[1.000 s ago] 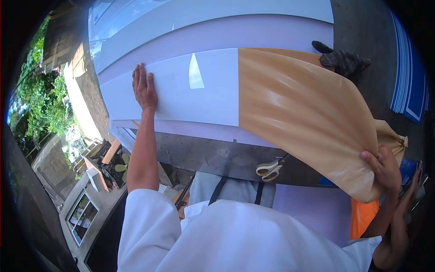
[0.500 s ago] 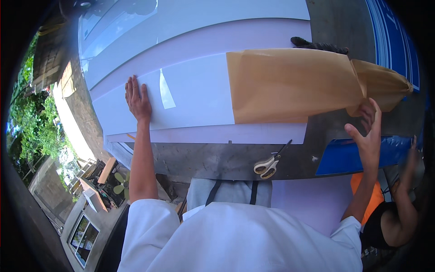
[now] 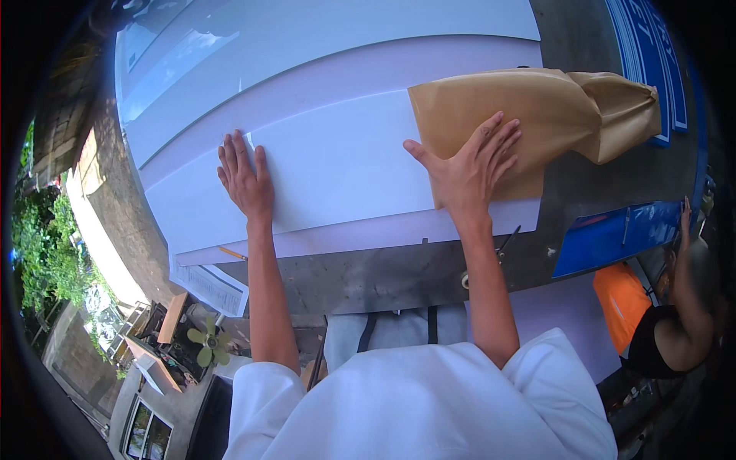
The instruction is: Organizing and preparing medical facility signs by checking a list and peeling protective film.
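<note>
A long glossy white sheet [image 3: 341, 165] lies across the table, with brown paper [image 3: 556, 103] over its right end. The paper bunches and twists together at its far right. My left hand [image 3: 247, 182] rests palm down on the white sheet, fingers stretched out. My right hand [image 3: 469, 170] is spread at the left part of the brown paper, its thumb over the white sheet; it grips nothing. A pale-lilac board [image 3: 360, 231] shows beneath the sheet. Under my right forearm lies a pair of scissors [image 3: 509, 239], mostly hidden.
Larger white panels [image 3: 368, 31] lie beyond. A pencil [image 3: 232, 253] sits near the board's lower left edge. A co-worker's hand [image 3: 685, 211] touches a blue sheet [image 3: 606, 239] at right. Blue printed panels [image 3: 648, 61] lie far right; a small fan [image 3: 207, 343] stands at lower left.
My right hand has moved left from the bunched paper onto its left part. My left hand stays flat on the white sheet. The view has shifted a little.
</note>
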`<state>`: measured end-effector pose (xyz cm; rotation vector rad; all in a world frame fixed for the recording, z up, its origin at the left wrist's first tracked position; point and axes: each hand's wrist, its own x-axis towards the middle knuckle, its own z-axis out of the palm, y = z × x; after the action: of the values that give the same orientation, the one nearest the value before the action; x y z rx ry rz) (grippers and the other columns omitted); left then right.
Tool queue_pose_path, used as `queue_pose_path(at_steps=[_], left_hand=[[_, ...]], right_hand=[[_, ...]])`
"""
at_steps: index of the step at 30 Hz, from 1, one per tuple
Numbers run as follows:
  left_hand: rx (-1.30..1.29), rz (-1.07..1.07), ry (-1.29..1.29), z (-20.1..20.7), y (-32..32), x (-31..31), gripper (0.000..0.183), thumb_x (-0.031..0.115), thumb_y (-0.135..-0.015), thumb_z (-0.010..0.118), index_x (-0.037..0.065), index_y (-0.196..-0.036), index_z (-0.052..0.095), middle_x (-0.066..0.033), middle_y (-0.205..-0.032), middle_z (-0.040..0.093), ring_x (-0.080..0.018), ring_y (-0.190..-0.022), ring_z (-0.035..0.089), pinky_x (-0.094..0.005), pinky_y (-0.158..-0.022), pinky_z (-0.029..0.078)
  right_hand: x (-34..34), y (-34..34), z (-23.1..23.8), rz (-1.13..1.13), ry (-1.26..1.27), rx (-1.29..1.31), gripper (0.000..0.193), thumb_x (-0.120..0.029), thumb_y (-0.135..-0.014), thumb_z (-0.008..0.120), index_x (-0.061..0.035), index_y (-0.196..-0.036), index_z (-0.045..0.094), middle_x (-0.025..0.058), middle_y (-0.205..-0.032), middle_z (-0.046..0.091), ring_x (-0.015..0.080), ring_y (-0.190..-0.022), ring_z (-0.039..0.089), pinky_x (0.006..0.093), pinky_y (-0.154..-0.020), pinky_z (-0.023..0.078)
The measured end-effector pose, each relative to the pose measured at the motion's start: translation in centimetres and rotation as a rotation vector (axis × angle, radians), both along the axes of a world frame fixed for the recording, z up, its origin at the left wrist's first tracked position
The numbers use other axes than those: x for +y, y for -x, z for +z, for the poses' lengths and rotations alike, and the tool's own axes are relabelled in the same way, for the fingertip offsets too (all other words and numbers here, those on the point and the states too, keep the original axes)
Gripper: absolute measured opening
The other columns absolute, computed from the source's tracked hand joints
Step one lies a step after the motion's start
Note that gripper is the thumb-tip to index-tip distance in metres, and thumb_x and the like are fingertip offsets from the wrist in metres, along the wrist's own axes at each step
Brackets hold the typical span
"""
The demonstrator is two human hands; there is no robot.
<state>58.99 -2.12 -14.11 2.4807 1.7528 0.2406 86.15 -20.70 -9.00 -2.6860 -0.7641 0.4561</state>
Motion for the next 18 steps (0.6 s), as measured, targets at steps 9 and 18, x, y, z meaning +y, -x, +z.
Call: queue_pose_path(at_steps=[9,18], left_hand=[[-0.551,-0.167,0.359,3.3,-14.8,-9.1,0.050,0.013,-0.100,0.048,0.005,-0.148,0.039,-0.0127,-0.152,0.040,-0.0337,-0.145,0.029,-0.0475,-0.118,0.023],[-0.490,-0.257,0.266,-0.3,-20.6,-9.9,0.051,0.031,-0.103,0.044,0.003,-0.146,0.042,-0.0115,-0.151,0.043,-0.0311,-0.143,0.034,-0.0514,-0.117,0.021]], right_hand=[[1.1,3.1,-1.2,0.151,0.028,-0.028,0.079,-0.044,-0.090,0.064,0.0149,-0.137,0.039,0.0398,-0.146,0.030,0.0501,-0.137,0.032,0.0470,-0.110,0.034],[1.6,-1.9,1.0,0.113,0.139,0.382,0.047,-0.032,-0.091,0.063,0.0095,-0.069,0.055,0.0273,-0.070,0.058,0.0404,-0.071,0.063,0.0481,-0.067,0.047]])
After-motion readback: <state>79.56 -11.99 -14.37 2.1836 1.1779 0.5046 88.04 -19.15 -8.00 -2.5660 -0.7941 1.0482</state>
